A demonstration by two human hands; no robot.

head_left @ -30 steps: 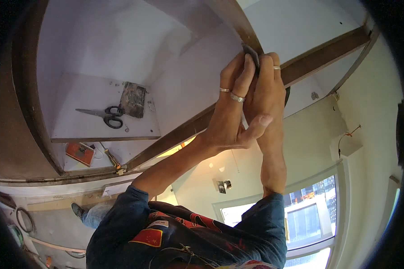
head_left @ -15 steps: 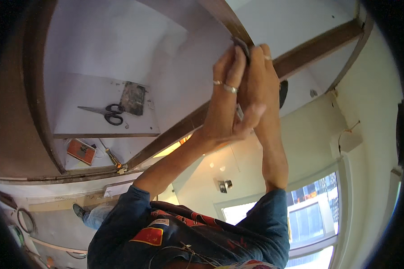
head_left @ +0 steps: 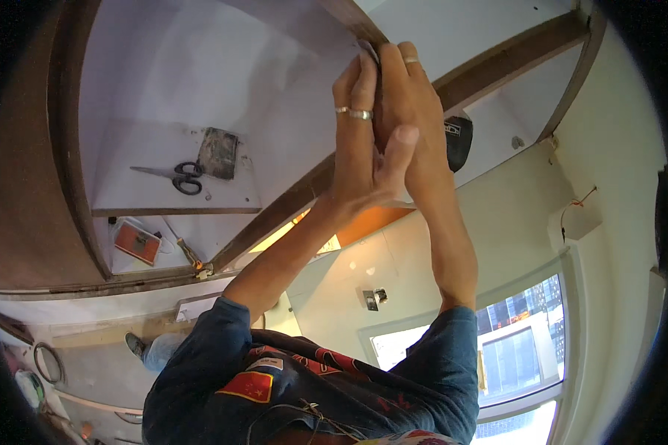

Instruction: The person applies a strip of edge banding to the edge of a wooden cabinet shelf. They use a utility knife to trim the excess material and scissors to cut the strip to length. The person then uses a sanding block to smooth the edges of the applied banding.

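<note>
My left hand (head_left: 355, 148), with rings on its fingers, and my right hand (head_left: 416, 107) are raised side by side, close together. Between their fingers is a thin dark sheet (head_left: 368, 49) that looks like sandpaper; its upper end shows above the fingertips, the rest is hidden. Both hands are closed on it, against the brown wooden edge (head_left: 352, 20) of a white-lined cabinet. My left thumb stretches across toward the right hand. A black object (head_left: 459, 142) with a pale label lies on the shelf beyond my right wrist.
On the left shelf lie black-handled scissors (head_left: 188, 179) and a worn dark rectangular piece (head_left: 219, 153). Below are an orange-red rectangular item (head_left: 136, 243) and a screwdriver (head_left: 188, 253). A brown crossbar (head_left: 508, 58) runs to the right. Someone's shoe (head_left: 134, 345) shows at lower left.
Both hands, still together on the dark sheet, have shifted slightly up and left in the picture. More of the black object beside my right wrist shows now.
</note>
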